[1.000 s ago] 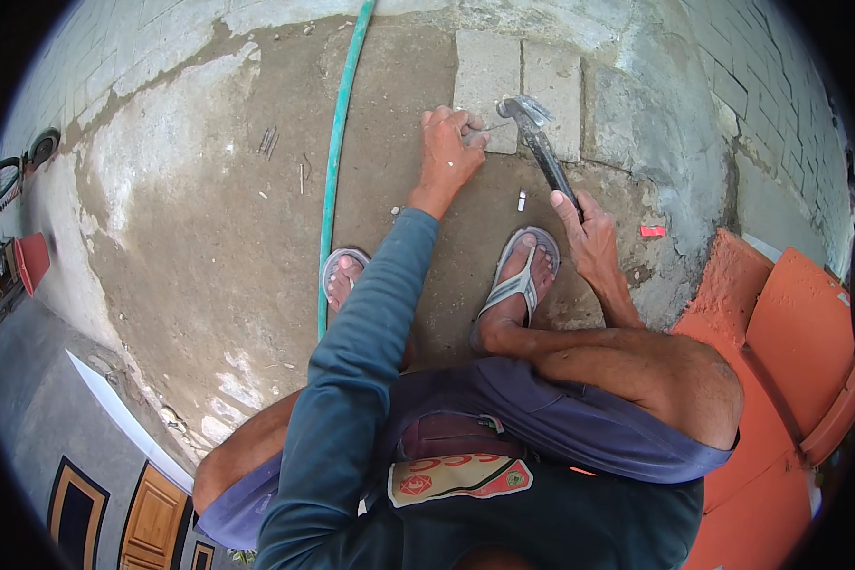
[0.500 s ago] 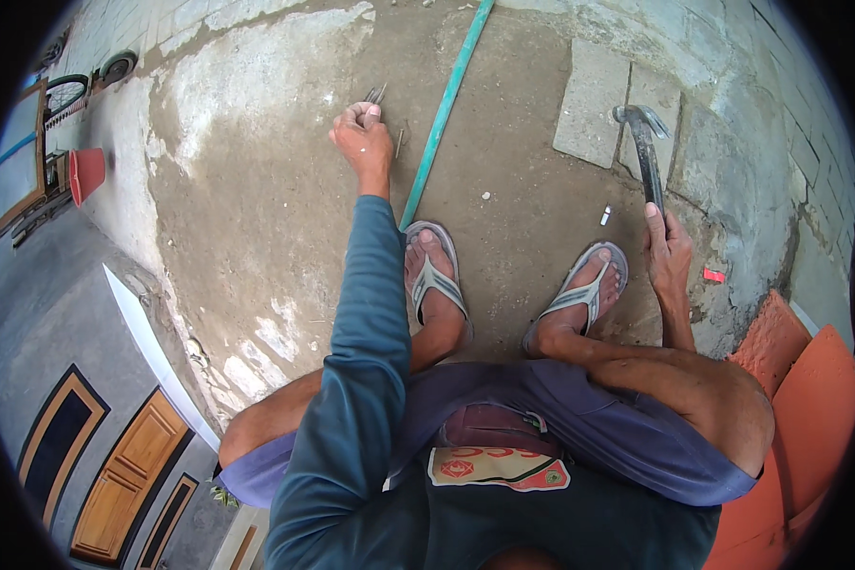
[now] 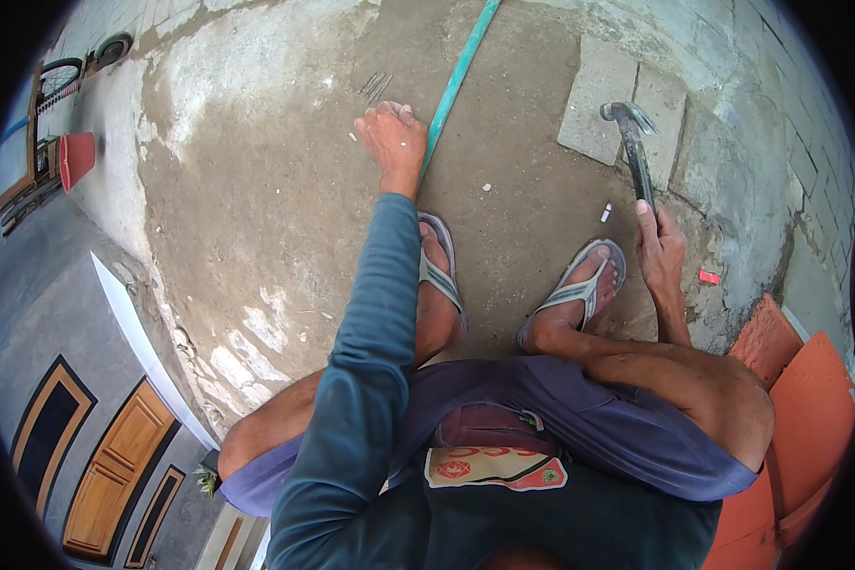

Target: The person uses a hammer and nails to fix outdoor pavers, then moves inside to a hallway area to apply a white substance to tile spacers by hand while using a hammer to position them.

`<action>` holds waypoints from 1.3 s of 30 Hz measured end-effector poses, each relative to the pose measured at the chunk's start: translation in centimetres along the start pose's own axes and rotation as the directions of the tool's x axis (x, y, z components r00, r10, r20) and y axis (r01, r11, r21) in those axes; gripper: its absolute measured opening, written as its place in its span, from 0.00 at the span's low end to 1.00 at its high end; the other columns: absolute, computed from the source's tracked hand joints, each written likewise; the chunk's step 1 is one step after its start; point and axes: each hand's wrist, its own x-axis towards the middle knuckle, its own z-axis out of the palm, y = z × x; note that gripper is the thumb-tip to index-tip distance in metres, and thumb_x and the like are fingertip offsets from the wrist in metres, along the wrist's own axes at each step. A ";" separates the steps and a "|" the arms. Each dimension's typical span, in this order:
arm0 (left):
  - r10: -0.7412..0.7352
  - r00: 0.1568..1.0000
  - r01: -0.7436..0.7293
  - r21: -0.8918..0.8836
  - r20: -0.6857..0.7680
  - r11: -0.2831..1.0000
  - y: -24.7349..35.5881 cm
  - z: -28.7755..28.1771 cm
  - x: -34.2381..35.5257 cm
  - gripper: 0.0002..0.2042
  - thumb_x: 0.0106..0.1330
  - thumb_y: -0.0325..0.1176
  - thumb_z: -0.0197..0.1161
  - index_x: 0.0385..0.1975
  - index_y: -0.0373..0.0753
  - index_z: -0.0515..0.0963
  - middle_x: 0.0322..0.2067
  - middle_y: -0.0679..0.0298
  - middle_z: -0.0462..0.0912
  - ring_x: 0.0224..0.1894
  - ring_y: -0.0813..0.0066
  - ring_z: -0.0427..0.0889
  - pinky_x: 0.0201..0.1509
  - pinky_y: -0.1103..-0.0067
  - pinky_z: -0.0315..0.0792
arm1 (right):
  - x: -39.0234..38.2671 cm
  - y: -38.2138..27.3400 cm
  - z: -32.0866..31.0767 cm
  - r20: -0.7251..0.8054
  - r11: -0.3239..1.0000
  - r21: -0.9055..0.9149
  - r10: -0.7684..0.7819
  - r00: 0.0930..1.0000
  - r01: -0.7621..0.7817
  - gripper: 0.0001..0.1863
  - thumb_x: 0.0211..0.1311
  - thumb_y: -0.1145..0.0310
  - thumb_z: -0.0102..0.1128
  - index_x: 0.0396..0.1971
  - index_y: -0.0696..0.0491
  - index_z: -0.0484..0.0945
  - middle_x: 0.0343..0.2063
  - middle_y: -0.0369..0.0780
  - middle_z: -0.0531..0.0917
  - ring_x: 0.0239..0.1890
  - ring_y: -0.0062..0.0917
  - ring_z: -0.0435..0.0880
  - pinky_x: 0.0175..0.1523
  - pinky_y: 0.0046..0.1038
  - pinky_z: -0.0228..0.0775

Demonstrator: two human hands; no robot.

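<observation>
My right hand grips the lower handle of a claw hammer, whose metal head points away from me over two flat grey slabs. My left hand is low over the dirt, back upward and fingers curled, beside a long green pipe or strip. Its fingertips face down, so whatever they pinch is hidden. Just beyond the knuckles lie several thin nails, loose on the ground and apart from the hand.
Near my sandalled feet are a white cigarette-like stub and a red scrap. The grey slabs lie ahead right. An orange block-like structure stands close at right. Far left are a red bucket and a wheeled cart.
My left hand has come away from the nails, moving right and nearer to me beside the green pipe. It now covers the spot where a single thin piece lay. The hammer barely shifted.
</observation>
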 end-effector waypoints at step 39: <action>0.569 0.822 -0.510 -0.427 0.013 0.747 16.0 5.9 -6.2 0.07 0.58 0.32 0.67 0.35 0.40 0.84 0.34 0.58 0.75 0.42 0.59 0.71 0.47 0.67 0.67 | -1.4 0.5 -0.2 -0.027 0.992 0.064 0.108 0.994 -0.107 0.27 0.68 0.46 0.58 0.30 0.60 0.79 0.13 0.37 0.71 0.19 0.19 0.69 0.25 0.28 0.63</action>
